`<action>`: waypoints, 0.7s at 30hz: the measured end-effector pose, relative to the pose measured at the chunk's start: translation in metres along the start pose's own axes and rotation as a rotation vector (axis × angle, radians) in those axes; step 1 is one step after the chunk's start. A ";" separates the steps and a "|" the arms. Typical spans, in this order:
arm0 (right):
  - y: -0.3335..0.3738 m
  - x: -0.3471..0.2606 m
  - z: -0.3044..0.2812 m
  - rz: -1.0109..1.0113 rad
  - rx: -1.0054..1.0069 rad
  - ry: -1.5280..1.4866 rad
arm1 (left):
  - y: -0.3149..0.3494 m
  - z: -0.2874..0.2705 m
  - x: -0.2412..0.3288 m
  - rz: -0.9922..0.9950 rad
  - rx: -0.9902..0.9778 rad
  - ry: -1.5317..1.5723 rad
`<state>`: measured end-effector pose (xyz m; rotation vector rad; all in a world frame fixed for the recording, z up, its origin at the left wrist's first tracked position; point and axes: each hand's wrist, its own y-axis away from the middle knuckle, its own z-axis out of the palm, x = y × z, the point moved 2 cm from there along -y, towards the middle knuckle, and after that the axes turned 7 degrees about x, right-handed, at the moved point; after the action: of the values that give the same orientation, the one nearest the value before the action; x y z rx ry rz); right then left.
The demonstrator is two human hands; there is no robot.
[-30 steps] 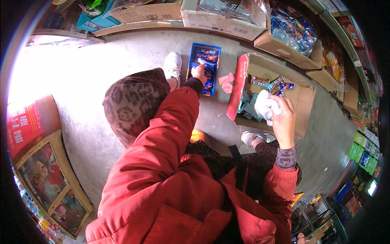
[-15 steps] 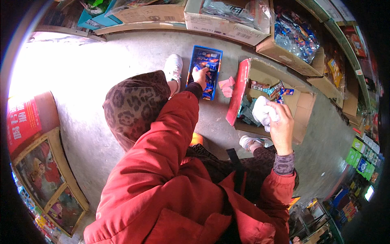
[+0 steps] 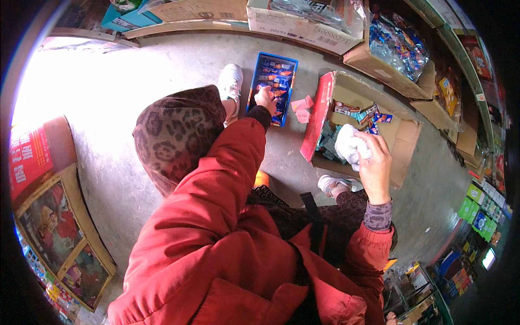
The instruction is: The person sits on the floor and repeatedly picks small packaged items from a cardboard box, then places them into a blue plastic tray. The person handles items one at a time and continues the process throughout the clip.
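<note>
My left hand reaches into a long blue box on the floor. Its fingers are closed on a small blue-and-orange wrapped snack, partly hidden by the hand. More wrapped snacks lie in rows inside. In my right hand is a bunched white cloth, gripped above an open cardboard carton. Several brown, teal and blue wrapped bars are scattered in that carton, beside a grey-green heap.
Torn pink paper pieces lie between box and carton. My white shoes rest on the concrete floor. Cartons of bagged goods line the far and right sides. At left stand a red carton and a wood-framed case.
My left hand has shifted slightly within the blue box. The right hand still grips the cloth over the carton. The whole view has moved a little.
</note>
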<state>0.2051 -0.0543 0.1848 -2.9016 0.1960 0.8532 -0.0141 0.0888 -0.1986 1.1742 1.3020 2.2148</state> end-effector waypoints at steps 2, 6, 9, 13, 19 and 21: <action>0.000 -0.001 0.000 -0.005 -0.002 -0.001 | 0.001 0.004 0.000 -0.094 0.049 0.207; 0.001 -0.002 0.000 0.007 -0.009 -0.032 | 0.015 0.000 0.009 0.260 0.070 -0.374; 0.002 -0.003 0.000 0.006 -0.009 -0.040 | 0.028 -0.002 0.020 0.909 0.117 -1.578; 0.004 -0.003 -0.002 0.014 -0.016 -0.051 | 0.035 0.005 0.026 0.298 -0.055 -0.308; 0.008 -0.003 -0.006 -0.006 -0.044 -0.032 | 0.071 0.018 0.038 0.158 0.043 -0.157; 0.011 -0.002 -0.008 0.037 -0.105 -0.025 | 0.074 0.017 0.037 0.136 0.146 -0.196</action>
<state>0.2064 -0.0666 0.1920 -2.9912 0.2085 0.9330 -0.0138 0.0820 -0.1148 1.5336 1.3573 2.0600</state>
